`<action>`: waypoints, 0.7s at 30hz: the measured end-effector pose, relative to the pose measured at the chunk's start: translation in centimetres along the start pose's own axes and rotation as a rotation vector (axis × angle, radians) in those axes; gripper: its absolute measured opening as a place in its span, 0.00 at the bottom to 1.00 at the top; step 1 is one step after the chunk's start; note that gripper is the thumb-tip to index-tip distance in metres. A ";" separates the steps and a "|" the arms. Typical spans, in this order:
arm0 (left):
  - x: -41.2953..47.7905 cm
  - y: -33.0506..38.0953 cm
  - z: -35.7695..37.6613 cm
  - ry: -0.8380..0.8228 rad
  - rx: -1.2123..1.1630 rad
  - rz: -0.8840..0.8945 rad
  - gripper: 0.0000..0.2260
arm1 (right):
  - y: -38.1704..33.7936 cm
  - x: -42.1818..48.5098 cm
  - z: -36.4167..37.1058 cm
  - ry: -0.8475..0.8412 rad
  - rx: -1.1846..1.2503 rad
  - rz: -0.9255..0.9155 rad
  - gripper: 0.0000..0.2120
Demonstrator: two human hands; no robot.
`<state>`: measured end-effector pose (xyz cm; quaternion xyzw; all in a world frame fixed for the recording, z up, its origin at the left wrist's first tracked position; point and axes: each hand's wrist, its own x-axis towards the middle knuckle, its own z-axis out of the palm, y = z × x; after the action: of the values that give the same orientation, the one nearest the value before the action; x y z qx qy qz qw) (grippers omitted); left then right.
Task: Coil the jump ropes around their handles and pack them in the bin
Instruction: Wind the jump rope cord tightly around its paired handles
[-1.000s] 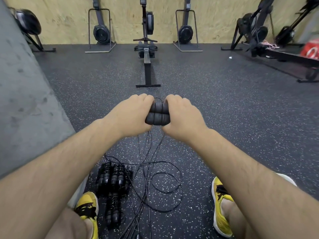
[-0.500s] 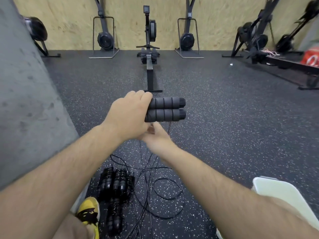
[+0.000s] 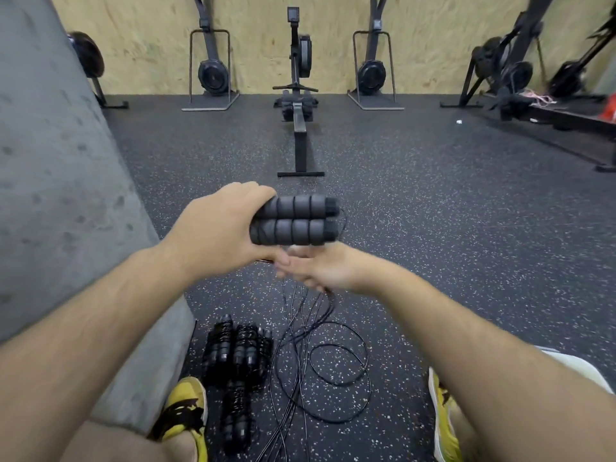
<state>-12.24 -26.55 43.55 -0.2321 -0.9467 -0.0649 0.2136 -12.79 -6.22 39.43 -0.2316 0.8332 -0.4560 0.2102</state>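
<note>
My left hand (image 3: 216,228) grips two black foam jump-rope handles (image 3: 296,220) side by side, their free ends pointing right. Just below them my right hand (image 3: 320,268) is closed around the thin black rope (image 3: 300,315), which hangs down from it. The rope's slack lies in loose loops (image 3: 336,365) on the floor between my feet. Three coiled jump ropes (image 3: 236,358) lie on the floor near my left foot. No bin is in view.
A grey concrete block (image 3: 66,195) rises along my left side. A rowing machine (image 3: 300,128) stretches away straight ahead, with other fitness machines (image 3: 213,71) along the plywood wall. My yellow shoes (image 3: 186,411) flank the ropes on speckled rubber flooring.
My right hand let go of the handles' right ends and dropped beneath them to take the rope. My left hand keeps the handles, now raised slightly and fully exposed.
</note>
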 end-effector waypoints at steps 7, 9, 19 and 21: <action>-1.0 -2.5 1.5 -0.063 0.252 0.083 0.34 | 0.7 -1.0 -3.5 0.205 0.246 0.187 0.17; -0.8 -2.1 1.8 -0.038 0.265 0.070 0.33 | 0.5 -1.4 -2.9 0.332 0.057 0.137 0.19; 0.2 -0.3 2.4 -0.102 0.279 -0.025 0.42 | 0.8 -1.8 -1.8 0.669 -0.286 0.002 0.16; 0.1 0.0 2.9 -0.074 0.286 -0.003 0.47 | 0.5 -2.2 -1.8 0.719 -0.393 -0.022 0.15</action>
<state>-13.46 -25.89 41.01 -0.2001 -0.9539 0.0791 0.2094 -12.17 -3.51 40.17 -0.1020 0.9224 -0.3421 -0.1476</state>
